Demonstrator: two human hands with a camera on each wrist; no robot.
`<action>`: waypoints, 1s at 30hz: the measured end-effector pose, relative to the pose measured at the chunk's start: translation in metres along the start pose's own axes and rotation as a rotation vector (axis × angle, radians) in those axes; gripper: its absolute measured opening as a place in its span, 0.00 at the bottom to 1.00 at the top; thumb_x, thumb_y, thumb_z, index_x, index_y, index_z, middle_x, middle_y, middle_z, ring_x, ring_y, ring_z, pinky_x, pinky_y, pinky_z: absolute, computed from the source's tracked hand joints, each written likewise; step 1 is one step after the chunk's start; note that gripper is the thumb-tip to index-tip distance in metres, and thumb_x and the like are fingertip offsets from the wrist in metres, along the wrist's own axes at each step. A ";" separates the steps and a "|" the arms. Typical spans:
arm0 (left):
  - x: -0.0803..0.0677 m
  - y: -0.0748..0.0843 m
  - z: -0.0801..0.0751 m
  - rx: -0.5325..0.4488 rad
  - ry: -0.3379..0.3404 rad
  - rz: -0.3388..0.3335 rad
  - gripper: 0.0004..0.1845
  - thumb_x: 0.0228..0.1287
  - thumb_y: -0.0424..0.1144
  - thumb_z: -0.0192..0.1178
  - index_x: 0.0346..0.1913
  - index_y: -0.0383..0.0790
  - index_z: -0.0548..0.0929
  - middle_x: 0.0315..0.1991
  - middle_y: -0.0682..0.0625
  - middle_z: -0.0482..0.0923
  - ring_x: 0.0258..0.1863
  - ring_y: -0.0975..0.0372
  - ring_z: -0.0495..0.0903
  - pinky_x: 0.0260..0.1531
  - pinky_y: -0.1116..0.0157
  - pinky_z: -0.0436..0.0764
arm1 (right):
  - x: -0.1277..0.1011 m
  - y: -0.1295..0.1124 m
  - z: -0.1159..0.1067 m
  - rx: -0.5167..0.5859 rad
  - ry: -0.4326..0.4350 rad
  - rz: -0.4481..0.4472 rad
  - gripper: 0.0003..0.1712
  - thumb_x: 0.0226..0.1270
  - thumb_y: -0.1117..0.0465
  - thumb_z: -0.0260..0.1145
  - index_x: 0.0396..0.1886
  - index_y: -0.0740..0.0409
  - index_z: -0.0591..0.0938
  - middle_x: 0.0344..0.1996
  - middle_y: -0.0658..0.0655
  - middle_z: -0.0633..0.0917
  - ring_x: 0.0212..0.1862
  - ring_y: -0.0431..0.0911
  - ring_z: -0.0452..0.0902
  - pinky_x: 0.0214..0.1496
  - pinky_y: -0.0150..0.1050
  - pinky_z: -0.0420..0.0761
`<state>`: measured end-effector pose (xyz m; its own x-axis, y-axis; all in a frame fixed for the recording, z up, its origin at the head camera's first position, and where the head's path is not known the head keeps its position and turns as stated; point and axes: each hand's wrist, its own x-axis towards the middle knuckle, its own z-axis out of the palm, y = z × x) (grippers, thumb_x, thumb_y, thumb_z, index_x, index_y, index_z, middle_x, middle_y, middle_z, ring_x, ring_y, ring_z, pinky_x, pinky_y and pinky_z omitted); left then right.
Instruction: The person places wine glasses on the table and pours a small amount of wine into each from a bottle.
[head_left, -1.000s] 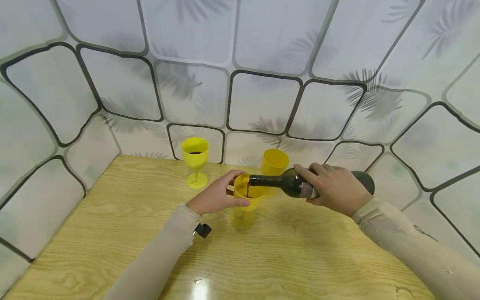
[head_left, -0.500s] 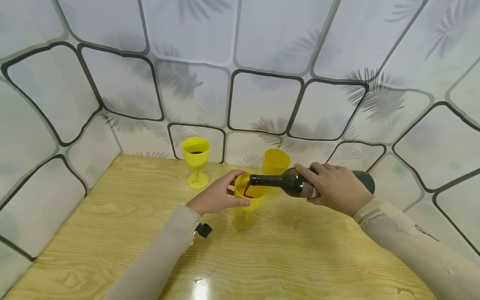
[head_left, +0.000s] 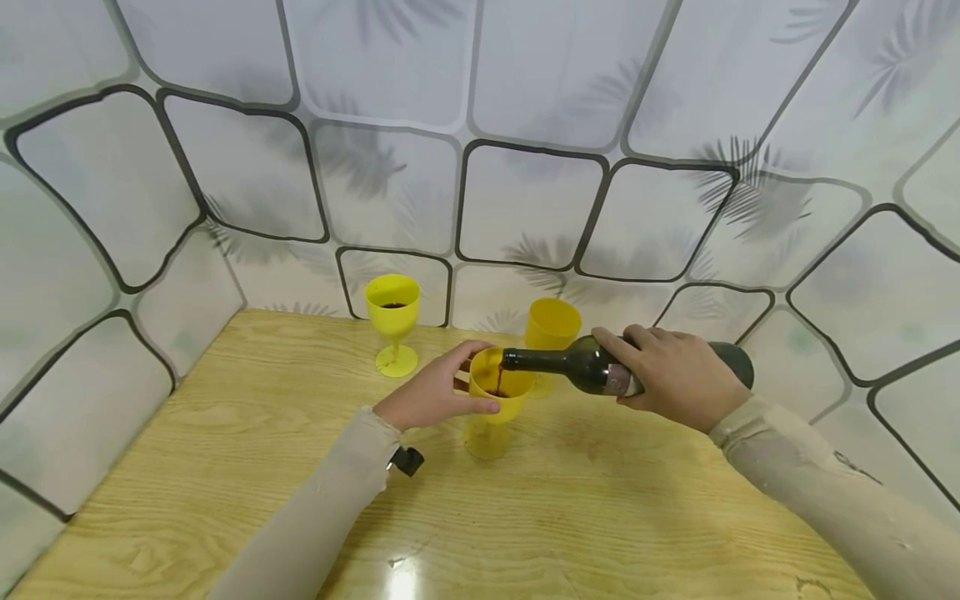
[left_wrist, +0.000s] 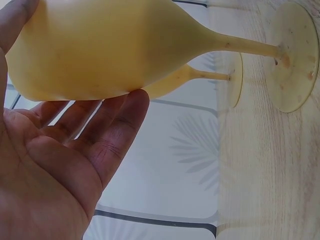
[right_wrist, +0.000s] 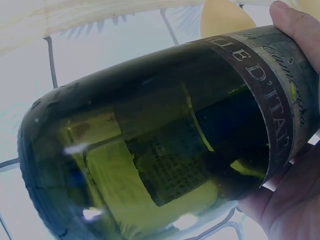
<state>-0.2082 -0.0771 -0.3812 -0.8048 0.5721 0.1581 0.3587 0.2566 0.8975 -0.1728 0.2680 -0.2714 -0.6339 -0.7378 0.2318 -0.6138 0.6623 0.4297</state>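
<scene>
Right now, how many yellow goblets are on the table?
3. One far goblet stands back left near the wall, one middle goblet is held by the left hand under the bottle, and one rear goblet stands behind the bottle's neck.

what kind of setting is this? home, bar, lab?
Probably a staged recording booth, not a real bar: printed vinyl sheeting as walls, a bare plywood table, and only plastic yellow goblets and a wine bottle.
</scene>
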 end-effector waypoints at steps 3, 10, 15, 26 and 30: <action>0.000 0.000 0.000 -0.001 0.000 0.002 0.43 0.59 0.54 0.77 0.75 0.59 0.66 0.60 0.59 0.78 0.59 0.62 0.77 0.60 0.58 0.80 | 0.000 0.001 0.000 0.001 0.000 0.001 0.54 0.45 0.39 0.85 0.71 0.52 0.73 0.41 0.61 0.82 0.27 0.51 0.80 0.26 0.47 0.84; 0.000 0.000 -0.001 -0.006 0.001 0.004 0.42 0.59 0.54 0.77 0.74 0.59 0.67 0.60 0.59 0.78 0.58 0.62 0.77 0.59 0.58 0.80 | 0.001 0.001 -0.001 -0.012 -0.005 -0.003 0.55 0.46 0.39 0.85 0.72 0.51 0.73 0.41 0.61 0.82 0.27 0.51 0.80 0.26 0.47 0.84; 0.000 0.000 0.000 -0.005 0.000 0.009 0.42 0.59 0.53 0.77 0.74 0.59 0.67 0.59 0.59 0.78 0.58 0.62 0.77 0.59 0.58 0.80 | 0.001 0.001 -0.001 -0.002 0.003 -0.004 0.54 0.45 0.39 0.85 0.71 0.51 0.73 0.40 0.60 0.82 0.26 0.50 0.79 0.26 0.47 0.83; 0.000 0.000 0.000 -0.003 -0.002 0.003 0.42 0.59 0.54 0.77 0.73 0.59 0.68 0.59 0.59 0.78 0.58 0.62 0.77 0.59 0.58 0.80 | 0.002 -0.001 -0.002 0.003 -0.015 -0.001 0.55 0.46 0.39 0.85 0.72 0.51 0.73 0.40 0.61 0.82 0.27 0.51 0.79 0.27 0.47 0.84; -0.001 0.001 0.000 -0.002 0.000 0.001 0.42 0.59 0.54 0.77 0.74 0.58 0.67 0.59 0.59 0.78 0.58 0.62 0.77 0.60 0.58 0.80 | 0.002 -0.001 -0.001 0.001 -0.017 -0.002 0.55 0.46 0.39 0.85 0.72 0.51 0.73 0.40 0.60 0.82 0.27 0.51 0.79 0.27 0.47 0.84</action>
<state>-0.2073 -0.0775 -0.3805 -0.8045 0.5723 0.1592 0.3588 0.2546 0.8980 -0.1727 0.2653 -0.2704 -0.6404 -0.7371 0.2156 -0.6156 0.6606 0.4297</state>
